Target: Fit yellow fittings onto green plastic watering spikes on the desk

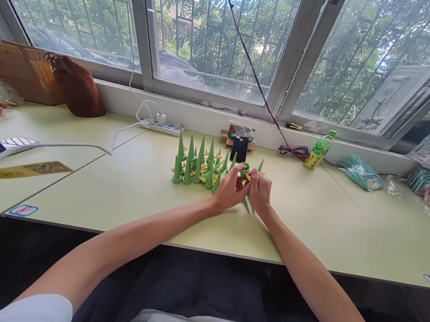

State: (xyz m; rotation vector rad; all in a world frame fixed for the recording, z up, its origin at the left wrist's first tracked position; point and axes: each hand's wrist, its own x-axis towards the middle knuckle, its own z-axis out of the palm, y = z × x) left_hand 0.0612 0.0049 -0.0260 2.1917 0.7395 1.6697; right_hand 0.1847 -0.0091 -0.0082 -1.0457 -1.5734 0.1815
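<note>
Between my two hands is a green plastic plant watering spike (245, 169), its round cup end showing above the fingers. My left hand (230, 188) is closed around it. The fingers of my right hand (260, 192) pinch a small yellow valve (249, 178) against the spike's side; whether it is seated is hidden. Left of my hands stand several green spikes (198, 172) in rows, points up, many with yellow valves at their sides. Loose green spike tips (247, 205) stick out beneath my hands, and another spike (261, 165) rises just behind my right hand.
Behind the spikes lie a dark phone (239, 149) and a small open carton (227, 136). A power strip (162, 127), a drink bottle (319, 150) and bagged teal items (363, 173) line the back. At left, a white lamp arm (65, 145) crosses the table (118, 200).
</note>
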